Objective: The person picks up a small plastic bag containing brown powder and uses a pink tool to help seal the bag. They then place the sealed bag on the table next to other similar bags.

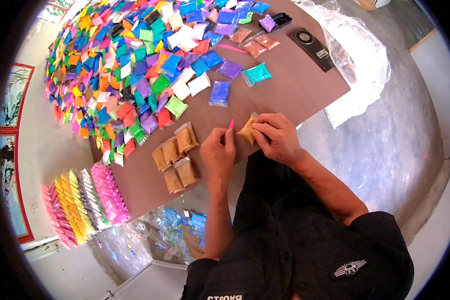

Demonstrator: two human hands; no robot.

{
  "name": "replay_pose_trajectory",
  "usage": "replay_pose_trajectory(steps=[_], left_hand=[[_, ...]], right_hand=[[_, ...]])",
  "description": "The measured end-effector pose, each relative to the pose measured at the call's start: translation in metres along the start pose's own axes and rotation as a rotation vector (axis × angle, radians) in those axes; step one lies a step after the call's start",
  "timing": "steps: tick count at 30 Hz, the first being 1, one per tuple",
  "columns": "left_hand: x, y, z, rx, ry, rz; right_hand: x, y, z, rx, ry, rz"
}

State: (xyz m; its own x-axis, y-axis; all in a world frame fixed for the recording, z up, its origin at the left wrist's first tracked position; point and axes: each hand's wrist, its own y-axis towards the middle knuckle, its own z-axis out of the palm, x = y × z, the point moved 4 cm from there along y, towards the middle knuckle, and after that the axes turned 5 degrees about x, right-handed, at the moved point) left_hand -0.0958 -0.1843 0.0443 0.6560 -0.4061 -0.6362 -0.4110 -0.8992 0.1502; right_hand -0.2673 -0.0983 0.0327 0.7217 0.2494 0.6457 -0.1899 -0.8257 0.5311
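My right hand [280,138] is closed in a pinch on a small clear packet with brown filling [246,131], near the front edge of the table. My left hand [218,151] is just to its left, fingers closed on a thin pink piece [232,123] whose tip sticks up past the thumb. Most of that piece is hidden by the fingers. Left of this hand lies a group of similar brown packets [186,171], set close together on the table. A blue packet [219,93] lies beyond my hands, with a teal packet [257,74] to its right.
A large heap of coloured packets [146,86] covers the table's far left. Long bundled strips of packets [85,202] lie at the left edge. A black scale-like device [311,47] and clear plastic bags [356,55] are at the right. Wrappers [172,227] lie below the brown table [295,82].
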Motion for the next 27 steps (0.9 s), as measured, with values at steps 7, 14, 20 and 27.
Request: replay_pose_trajectory(steps=[7, 14, 20, 27], left_hand=[[-0.023, -0.029, 0.0, 0.052, -0.178, 0.01], [-0.023, -0.019, 0.004, -0.005, -0.083, 0.023], [-0.01, -0.016, 0.004, -0.021, -0.104, -0.013], [-0.025, -0.042, 0.005, 0.021, -0.141, 0.047]], right_hand=[[0.001, 0.0, 0.0, -0.008, 0.032, 0.036], [0.0, 0.004, 0.0, -0.029, 0.031, 0.038], [-0.001, 0.003, 0.0, -0.029, 0.03, 0.07], [-0.002, 0.003, 0.003, -0.035, 0.044, 0.09]])
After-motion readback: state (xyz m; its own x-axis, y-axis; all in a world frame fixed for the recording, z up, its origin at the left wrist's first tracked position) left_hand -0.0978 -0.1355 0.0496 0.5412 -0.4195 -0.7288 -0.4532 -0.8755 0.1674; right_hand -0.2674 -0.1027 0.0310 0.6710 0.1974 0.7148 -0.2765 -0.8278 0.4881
